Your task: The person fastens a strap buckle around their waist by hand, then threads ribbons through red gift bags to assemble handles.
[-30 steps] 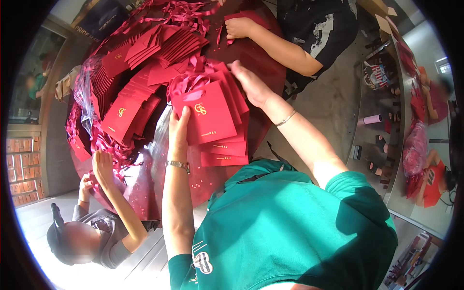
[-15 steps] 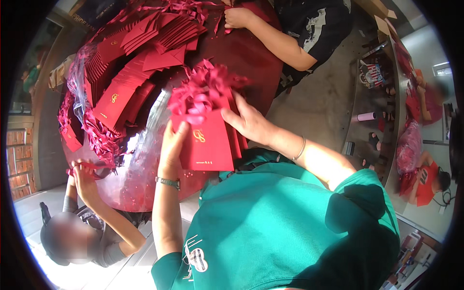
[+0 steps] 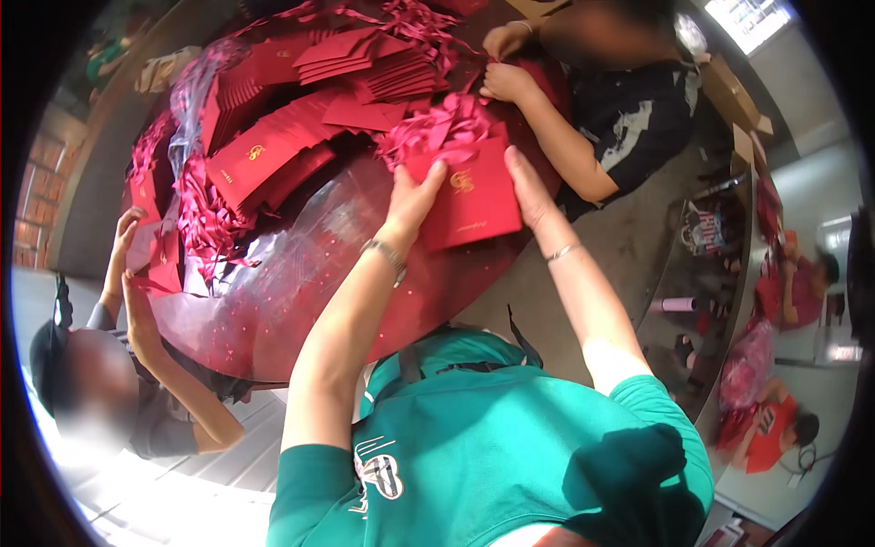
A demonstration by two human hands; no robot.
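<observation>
A stack of red envelopes [image 3: 474,196] with pink ribbon tassels [image 3: 436,129] on top sits between both hands above the desk's [image 3: 301,292] near edge. The left hand [image 3: 415,196] presses its left side, the right hand [image 3: 527,187] its right, fingers extended.

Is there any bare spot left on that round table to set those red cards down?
The near part of the round table looks bare apart from clear plastic film, between the left hand and the co-worker's hands. The far side is crowded: stacks of red cards and pink ribbon. Both hands grip a red card stack; right hand.
</observation>
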